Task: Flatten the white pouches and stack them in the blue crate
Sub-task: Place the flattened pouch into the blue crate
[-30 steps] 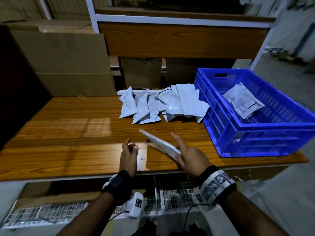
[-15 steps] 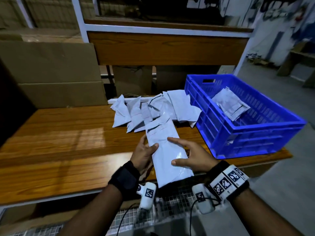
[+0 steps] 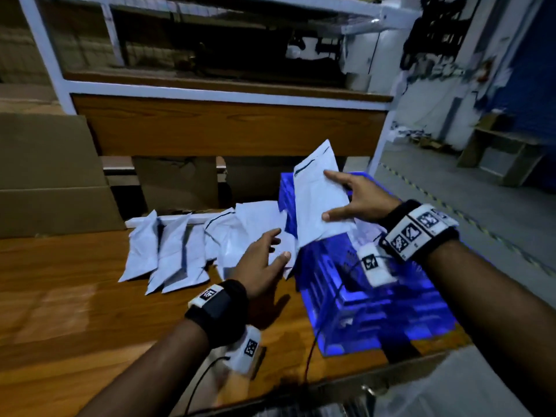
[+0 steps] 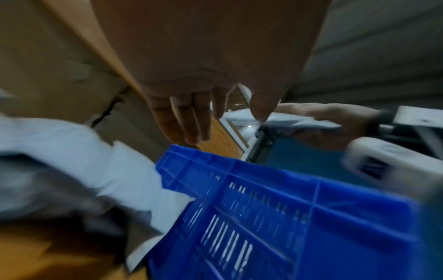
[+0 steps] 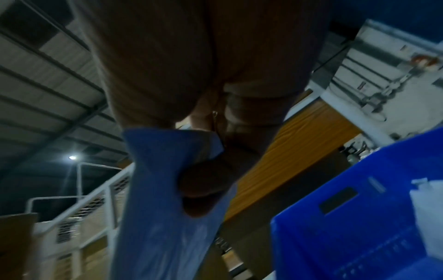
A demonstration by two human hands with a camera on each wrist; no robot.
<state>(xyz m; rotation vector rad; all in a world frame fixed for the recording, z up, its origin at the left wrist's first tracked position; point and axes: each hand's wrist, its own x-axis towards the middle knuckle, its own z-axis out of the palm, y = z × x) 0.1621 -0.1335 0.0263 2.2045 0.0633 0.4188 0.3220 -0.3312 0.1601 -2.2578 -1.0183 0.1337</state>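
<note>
My right hand [image 3: 346, 198] holds a flat white pouch [image 3: 317, 200] tilted in the air over the near left part of the blue crate [image 3: 376, 299]. In the right wrist view its thumb [image 5: 203, 181] presses the pouch's [image 5: 155, 208] underside. My left hand [image 3: 270, 251] hovers open, fingers spread, over the pile of white pouches [image 3: 174, 251] beside the crate's left wall [image 4: 263, 199]. The left fingers [image 4: 189, 113] hold nothing. Another white pouch [image 5: 426, 199] lies inside the crate [image 5: 335, 217].
The wooden table [image 3: 75, 311] runs to the left of the pile. Cardboard boxes [image 3: 51, 176] stand at the back left. A white-framed shelf with a wooden panel [image 3: 228, 124] rises behind the pile and crate. Floor lies to the right.
My right hand has lifted the pouch off the table's front edge and carried it up and right over the crate. My left hand let go of it and moved toward the pile.
</note>
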